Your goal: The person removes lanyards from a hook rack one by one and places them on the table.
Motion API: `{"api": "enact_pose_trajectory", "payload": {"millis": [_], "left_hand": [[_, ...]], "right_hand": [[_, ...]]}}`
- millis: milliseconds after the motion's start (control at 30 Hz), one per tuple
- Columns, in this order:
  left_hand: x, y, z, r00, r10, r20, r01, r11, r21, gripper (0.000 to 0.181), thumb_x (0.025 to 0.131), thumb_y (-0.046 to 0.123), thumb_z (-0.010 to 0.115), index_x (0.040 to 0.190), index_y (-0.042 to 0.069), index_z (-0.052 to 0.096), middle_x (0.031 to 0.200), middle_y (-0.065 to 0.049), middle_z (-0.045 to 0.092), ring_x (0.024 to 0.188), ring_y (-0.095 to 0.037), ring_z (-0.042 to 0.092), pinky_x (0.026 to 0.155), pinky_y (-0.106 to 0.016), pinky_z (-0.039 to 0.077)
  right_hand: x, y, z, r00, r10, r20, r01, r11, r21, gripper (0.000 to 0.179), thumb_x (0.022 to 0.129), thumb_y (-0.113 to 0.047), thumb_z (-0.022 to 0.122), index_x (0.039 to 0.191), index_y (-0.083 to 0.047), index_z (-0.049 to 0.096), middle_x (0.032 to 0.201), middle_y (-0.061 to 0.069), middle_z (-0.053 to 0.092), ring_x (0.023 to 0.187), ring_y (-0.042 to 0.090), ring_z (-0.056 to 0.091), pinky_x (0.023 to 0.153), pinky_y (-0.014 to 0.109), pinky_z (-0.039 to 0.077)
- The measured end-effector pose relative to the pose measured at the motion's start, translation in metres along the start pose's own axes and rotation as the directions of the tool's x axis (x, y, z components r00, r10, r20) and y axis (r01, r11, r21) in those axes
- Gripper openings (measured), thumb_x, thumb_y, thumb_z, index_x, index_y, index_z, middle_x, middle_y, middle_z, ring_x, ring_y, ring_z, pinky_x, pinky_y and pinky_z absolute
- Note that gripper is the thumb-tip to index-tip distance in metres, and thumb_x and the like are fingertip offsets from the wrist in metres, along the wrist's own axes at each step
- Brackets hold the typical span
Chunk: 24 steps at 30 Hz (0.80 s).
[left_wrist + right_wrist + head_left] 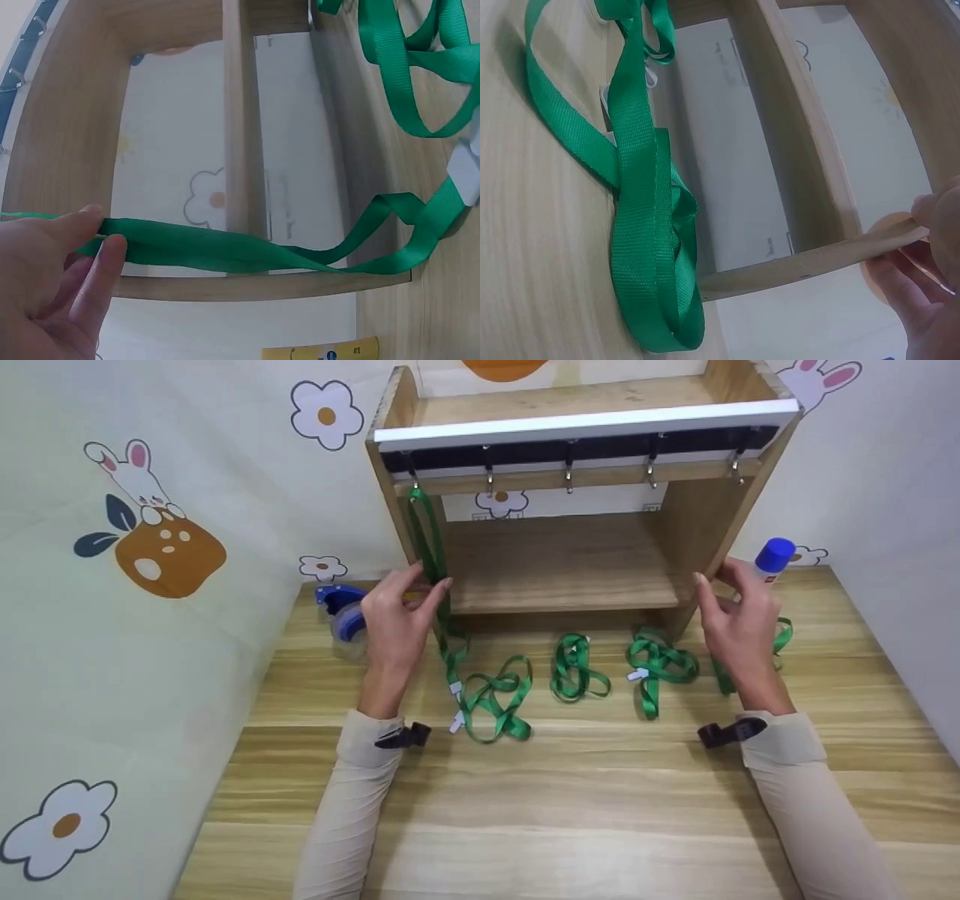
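Note:
A green lanyard (435, 547) hangs from the leftmost hook of a wooden shelf (570, 562), its lower end reaching the table. My left hand (396, 619) pinches its strap (187, 246) between thumb and fingers, beside the shelf's left side panel. With thumb and fingers on either side, my right hand (741, 622) grips the front edge of the right side panel (832, 256). In front of the shelf lie a loosely looped lanyard (517, 727), a folded lanyard (574, 667) and a bundled lanyard (664, 667). Another lanyard (784, 637) is partly hidden behind my right hand.
Several metal hooks (568, 476) line the dark strip under the shelf's white top rail (585, 424). A blue tape dispenser (341, 600) stands left of the shelf, partly behind my left hand. A blue-capped glue stick (776, 555) is at the right.

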<state>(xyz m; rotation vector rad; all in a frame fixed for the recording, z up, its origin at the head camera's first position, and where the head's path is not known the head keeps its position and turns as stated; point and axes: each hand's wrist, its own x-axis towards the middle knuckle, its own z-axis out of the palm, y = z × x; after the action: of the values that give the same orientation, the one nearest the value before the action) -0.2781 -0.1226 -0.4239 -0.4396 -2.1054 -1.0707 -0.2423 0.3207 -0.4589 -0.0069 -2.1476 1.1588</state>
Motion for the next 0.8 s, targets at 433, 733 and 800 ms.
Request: {"api": "enact_pose_trajectory", "payload": {"millis": [433, 733, 800], "left_hand": [[0.009, 0.004, -0.026, 0.992, 0.047, -0.120, -0.052, 0.998, -0.035, 0.012, 0.099, 0.015, 0.082, 0.104, 0.005, 0.086, 0.098, -0.009, 0.084, 0.088, -0.020, 0.081, 0.082, -0.026, 0.066], [0.015, 0.004, -0.066, 0.974, 0.145, -0.173, -0.150, 0.989, -0.014, 0.018, 0.097, 0.003, 0.080, 0.110, 0.013, 0.087, 0.099, -0.007, 0.084, 0.088, -0.025, 0.079, 0.089, -0.012, 0.058], [0.015, 0.004, -0.072, 0.976, 0.146, -0.163, -0.149, 0.989, -0.004, 0.019, 0.097, 0.002, 0.080, 0.110, 0.013, 0.087, 0.100, -0.007, 0.084, 0.089, -0.025, 0.079, 0.091, -0.012, 0.058]], "right_hand": [[-0.002, 0.002, 0.000, 0.999, 0.032, 0.010, -0.032, 0.999, -0.013, 0.038, 0.103, -0.028, 0.076, 0.138, -0.013, 0.071, 0.137, 0.002, 0.076, 0.126, 0.025, 0.073, 0.090, 0.014, 0.059], [-0.001, 0.001, -0.001, 0.999, 0.032, 0.020, -0.031, 0.999, -0.026, 0.039, 0.104, -0.032, 0.075, 0.138, -0.014, 0.071, 0.137, 0.001, 0.075, 0.127, 0.024, 0.073, 0.092, 0.016, 0.060], [0.000, 0.001, -0.002, 0.999, 0.038, 0.021, -0.037, 0.999, -0.029, 0.039, 0.104, -0.032, 0.075, 0.139, -0.015, 0.071, 0.138, 0.001, 0.075, 0.128, 0.023, 0.072, 0.093, 0.018, 0.061]]}}
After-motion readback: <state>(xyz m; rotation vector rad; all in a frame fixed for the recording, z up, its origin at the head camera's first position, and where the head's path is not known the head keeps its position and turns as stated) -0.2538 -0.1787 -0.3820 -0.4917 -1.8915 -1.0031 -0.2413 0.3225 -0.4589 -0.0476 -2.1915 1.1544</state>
